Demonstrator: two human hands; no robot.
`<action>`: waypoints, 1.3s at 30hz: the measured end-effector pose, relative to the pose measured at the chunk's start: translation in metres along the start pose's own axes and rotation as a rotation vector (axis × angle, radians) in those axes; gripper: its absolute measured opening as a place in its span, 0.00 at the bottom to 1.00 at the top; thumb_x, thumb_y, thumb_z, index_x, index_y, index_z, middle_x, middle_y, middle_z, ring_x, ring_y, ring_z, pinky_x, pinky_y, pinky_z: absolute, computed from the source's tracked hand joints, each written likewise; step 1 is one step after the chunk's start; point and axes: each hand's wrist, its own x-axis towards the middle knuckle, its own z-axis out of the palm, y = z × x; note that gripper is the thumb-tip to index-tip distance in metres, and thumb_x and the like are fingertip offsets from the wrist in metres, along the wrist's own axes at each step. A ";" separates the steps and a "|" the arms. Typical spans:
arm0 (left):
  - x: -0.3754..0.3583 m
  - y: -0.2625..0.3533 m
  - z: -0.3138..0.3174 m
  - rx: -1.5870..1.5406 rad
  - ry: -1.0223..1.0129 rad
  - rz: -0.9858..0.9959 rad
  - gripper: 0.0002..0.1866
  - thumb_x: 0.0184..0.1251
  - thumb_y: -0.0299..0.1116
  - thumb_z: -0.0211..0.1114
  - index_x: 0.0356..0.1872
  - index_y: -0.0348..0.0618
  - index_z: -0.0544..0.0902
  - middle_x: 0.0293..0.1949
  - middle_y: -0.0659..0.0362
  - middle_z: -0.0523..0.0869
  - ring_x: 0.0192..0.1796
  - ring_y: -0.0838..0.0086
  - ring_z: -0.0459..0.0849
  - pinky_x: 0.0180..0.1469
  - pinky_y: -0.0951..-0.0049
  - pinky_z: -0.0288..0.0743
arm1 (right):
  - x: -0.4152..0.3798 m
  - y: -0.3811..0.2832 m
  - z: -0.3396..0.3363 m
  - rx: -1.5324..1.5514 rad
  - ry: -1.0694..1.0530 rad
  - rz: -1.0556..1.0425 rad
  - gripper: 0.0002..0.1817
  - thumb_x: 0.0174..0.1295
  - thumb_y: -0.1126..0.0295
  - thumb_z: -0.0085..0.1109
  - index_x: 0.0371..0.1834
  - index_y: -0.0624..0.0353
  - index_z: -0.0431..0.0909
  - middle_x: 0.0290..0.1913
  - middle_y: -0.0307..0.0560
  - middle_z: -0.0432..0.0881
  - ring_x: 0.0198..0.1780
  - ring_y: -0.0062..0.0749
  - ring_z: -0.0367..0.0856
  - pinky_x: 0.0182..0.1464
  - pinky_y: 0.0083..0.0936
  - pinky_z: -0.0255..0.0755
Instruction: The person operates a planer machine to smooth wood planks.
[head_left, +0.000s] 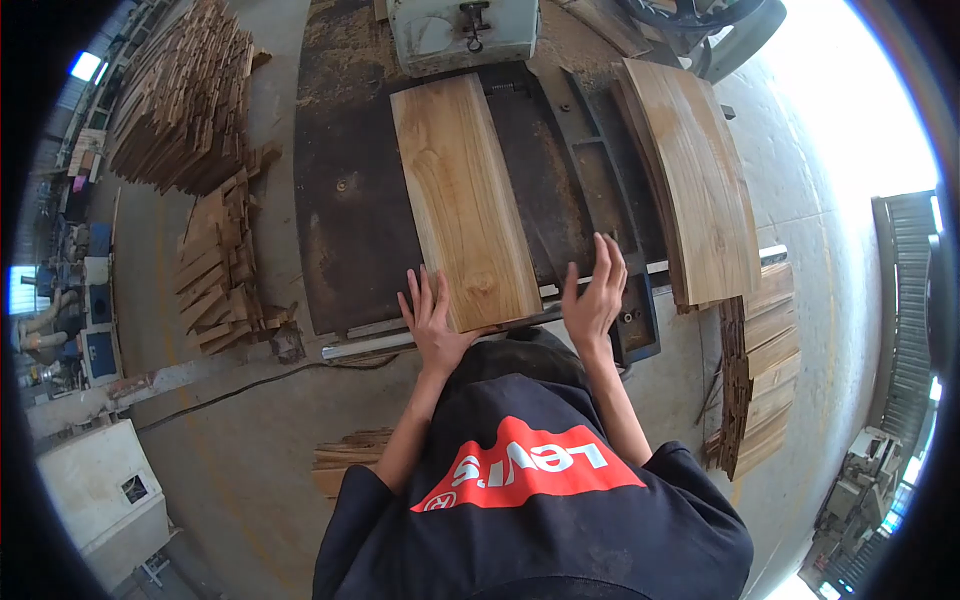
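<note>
The dark table (340, 220) forms the work surface; the person (580, 520) stands at its near edge. To the left, apart from the table, is a tall stack (190, 100) of wood. A pale housing (465, 40) occupies the table's far side, and a pile (695, 190) of planks sits on the right. The board (465, 200) lies flat at mid-table, its long sides running from the near edge toward the housing. The left hand (436, 330) is spread wide, contacting the board's near left corner without gripping it. The right hand (597, 295) is half open to the right of the board, thumb apart, holding nothing.
</note>
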 end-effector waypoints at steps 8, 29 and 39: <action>0.018 -0.006 0.009 0.024 0.019 -0.015 0.76 0.34 0.67 0.92 0.87 0.37 0.68 0.88 0.42 0.67 0.91 0.48 0.59 0.89 0.37 0.44 | -0.007 -0.007 0.075 0.176 -0.372 -0.250 0.36 0.74 0.69 0.68 0.84 0.66 0.68 0.86 0.68 0.68 0.88 0.64 0.61 0.87 0.55 0.59; 0.123 -0.034 0.015 0.062 0.012 -0.023 0.74 0.29 0.70 0.91 0.83 0.37 0.75 0.84 0.43 0.74 0.89 0.51 0.65 0.88 0.36 0.48 | 0.069 -0.027 0.163 0.100 -0.192 -0.188 0.34 0.75 0.66 0.64 0.81 0.72 0.69 0.79 0.70 0.76 0.81 0.63 0.75 0.84 0.53 0.65; 0.190 -0.060 0.029 0.046 0.023 -0.039 0.74 0.28 0.69 0.92 0.83 0.41 0.76 0.83 0.46 0.76 0.89 0.50 0.64 0.88 0.33 0.48 | 0.120 -0.041 0.209 0.107 -0.096 -0.136 0.31 0.74 0.65 0.63 0.77 0.68 0.75 0.76 0.65 0.81 0.79 0.57 0.79 0.82 0.54 0.69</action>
